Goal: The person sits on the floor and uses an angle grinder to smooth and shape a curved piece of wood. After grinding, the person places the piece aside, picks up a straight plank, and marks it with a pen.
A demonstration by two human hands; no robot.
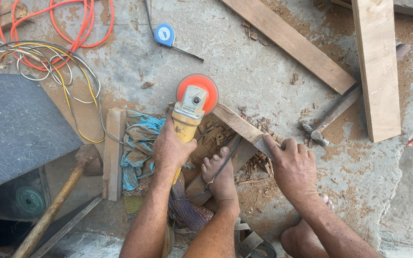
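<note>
You are crouching on a dusty concrete floor (244, 67), left hand (170, 150) clenching the yellow angle grinder (192, 107), right hand (292, 167) fingers gripping the wood piece (237, 125) amid shavings (259, 165).

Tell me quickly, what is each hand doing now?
Left hand: closed on the yellow angle grinder with orange disc.
Right hand: pressing on the short wooden piece, fingers curled over its end.
</note>
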